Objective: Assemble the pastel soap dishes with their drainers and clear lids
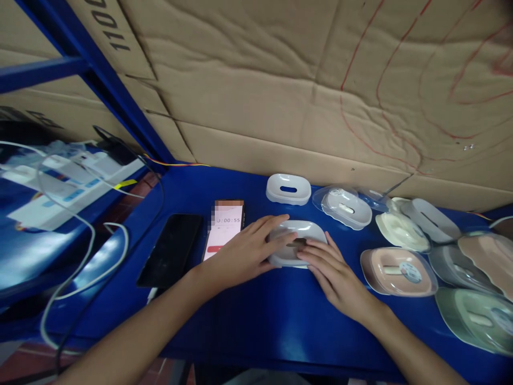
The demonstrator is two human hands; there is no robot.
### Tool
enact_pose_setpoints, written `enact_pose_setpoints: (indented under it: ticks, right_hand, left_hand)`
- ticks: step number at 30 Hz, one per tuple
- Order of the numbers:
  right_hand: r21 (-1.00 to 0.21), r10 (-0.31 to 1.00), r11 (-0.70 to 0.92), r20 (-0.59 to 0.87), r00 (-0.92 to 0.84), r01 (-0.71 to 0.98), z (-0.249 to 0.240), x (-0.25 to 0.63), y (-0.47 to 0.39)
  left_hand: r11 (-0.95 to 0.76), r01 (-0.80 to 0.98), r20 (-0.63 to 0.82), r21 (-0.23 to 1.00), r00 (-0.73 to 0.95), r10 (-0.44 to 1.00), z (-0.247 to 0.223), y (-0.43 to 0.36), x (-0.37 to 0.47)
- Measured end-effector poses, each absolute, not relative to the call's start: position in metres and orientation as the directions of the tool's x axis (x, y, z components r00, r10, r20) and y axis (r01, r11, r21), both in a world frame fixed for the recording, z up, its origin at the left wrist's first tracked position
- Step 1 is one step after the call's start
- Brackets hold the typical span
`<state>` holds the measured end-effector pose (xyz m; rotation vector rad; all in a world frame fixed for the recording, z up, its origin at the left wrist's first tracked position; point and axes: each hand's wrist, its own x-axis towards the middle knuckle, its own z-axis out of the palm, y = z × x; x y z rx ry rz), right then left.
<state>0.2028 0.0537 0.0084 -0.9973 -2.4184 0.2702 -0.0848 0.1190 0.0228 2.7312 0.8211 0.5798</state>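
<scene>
A grey oval soap dish point(303, 229) with a slot in its middle sits before me on the blue table. My left hand point(258, 243) grips its left end, one finger reaching in over the slot. Around the right end is my right hand point(332, 270), its fingertips lying inside the dish and near the slot. A thin pale edge shows under the dish; what it belongs to is hidden. Just behind stands a white soap dish point(273, 193) with an oblong slot.
To the right are a white dish point(363, 216), a pink soap dish point(420, 286), a green soap dish point(457, 305) and several others with clear covers. Left of my hands lie a lit phone point(224, 227) and a dark phone point(172, 248). Cables and a power strip point(44, 206) occupy the far left.
</scene>
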Motion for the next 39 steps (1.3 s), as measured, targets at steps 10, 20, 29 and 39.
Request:
enact_pose_setpoints:
  ticks: [10, 20, 29, 39]
  right_hand:
    - [-0.663, 0.918, 0.254, 0.394, 0.040, 0.705, 0.004, 0.212, 0.057]
    - [-0.438, 0.790, 0.580, 0.507, -0.345, 0.687, 0.006, 0.207, 0.053]
    - [-0.203, 0.658, 0.742, 0.405, -0.635, 0.639, 0.024, 0.216, 0.054]
    - [-0.068, 0.593, 0.777, 0.416, -0.690, 0.626, 0.025, 0.220, 0.058]
  left_hand:
    - [-0.731, 0.485, 0.272, 0.480, 0.710, 0.650, 0.019, 0.117, -0.085]
    - [-0.865, 0.414, 0.468, 0.284, 0.727, 0.502, 0.028, 0.115, -0.084]
    - [-0.909, 0.343, 0.335, 0.237, 0.849, 0.408, 0.024, 0.113, -0.079]
    - [-0.912, 0.347, 0.404, 0.219, 0.819, 0.409, 0.021, 0.109, -0.074]
